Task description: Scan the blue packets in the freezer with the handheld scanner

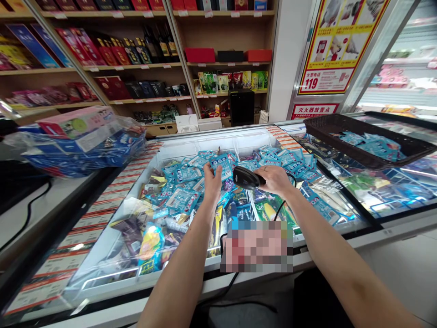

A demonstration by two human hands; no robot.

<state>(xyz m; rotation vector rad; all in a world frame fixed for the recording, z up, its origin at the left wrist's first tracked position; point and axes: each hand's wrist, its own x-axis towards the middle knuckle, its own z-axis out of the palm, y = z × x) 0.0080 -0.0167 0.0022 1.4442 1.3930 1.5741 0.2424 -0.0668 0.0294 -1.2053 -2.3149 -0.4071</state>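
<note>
My left hand (212,181) reaches into an open chest freezer (191,145) and rests its fingers on a blue ice-cream packet (220,161) among several alike. The fingers curl around the packet's edge. My right hand (276,179) grips a black handheld barcode scanner (246,177), its head pointed left toward that packet. The scanner's black cable (280,208) drops down past the freezer's front edge. More mixed wrapped ice creams (153,241) fill the near part of the freezer.
A black mesh basket (362,152) holding blue packets sits on the freezer lid at right. A clear bag of blue boxes (82,146) lies on the left counter. Wooden shelves of boxed goods (136,54) stand behind. A glass-door cooler (403,68) stands at far right.
</note>
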